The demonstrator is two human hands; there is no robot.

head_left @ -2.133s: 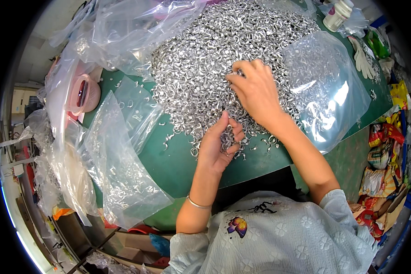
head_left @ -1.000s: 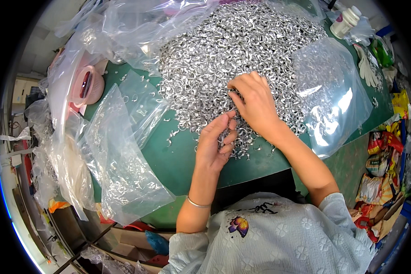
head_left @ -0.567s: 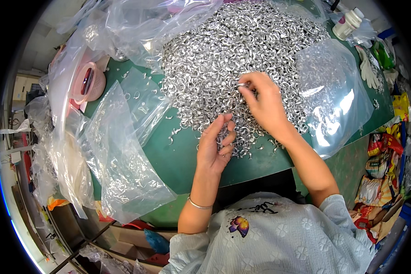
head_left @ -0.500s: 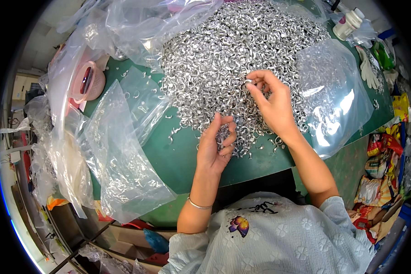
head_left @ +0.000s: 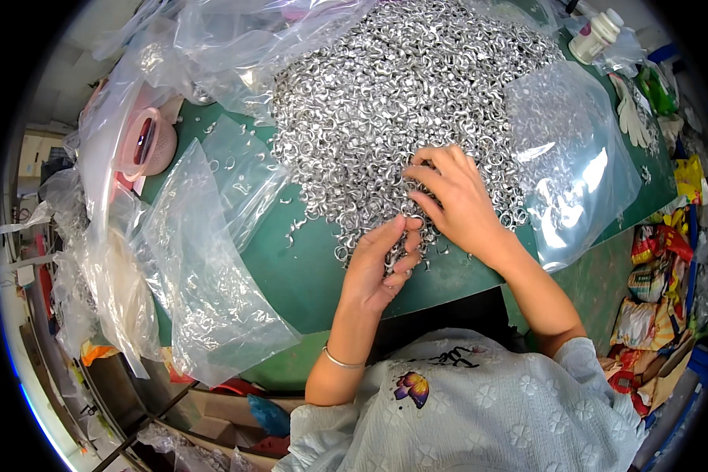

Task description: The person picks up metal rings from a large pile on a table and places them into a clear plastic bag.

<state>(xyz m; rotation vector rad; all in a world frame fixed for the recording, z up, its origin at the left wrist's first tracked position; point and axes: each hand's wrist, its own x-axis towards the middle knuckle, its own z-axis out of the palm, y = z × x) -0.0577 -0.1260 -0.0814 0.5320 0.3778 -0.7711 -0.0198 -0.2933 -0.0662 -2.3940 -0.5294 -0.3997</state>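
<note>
Across one green table [head_left: 314, 283] spreads one heap of small, curved, silvery metal pieces [head_left: 401, 110], uncountable, apparently mostly ungathered. One left hand [head_left: 372, 263] curls its fingers around a small handful; one right hand [head_left: 464, 200] bends over the heap, thumb and fingers apart, contents unclear.

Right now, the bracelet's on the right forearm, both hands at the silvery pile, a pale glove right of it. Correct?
Wrong arm: the head view shows the bracelet on the left forearm. Left hand and right hand are at the silvery pile, the pale glove right of it.
</note>
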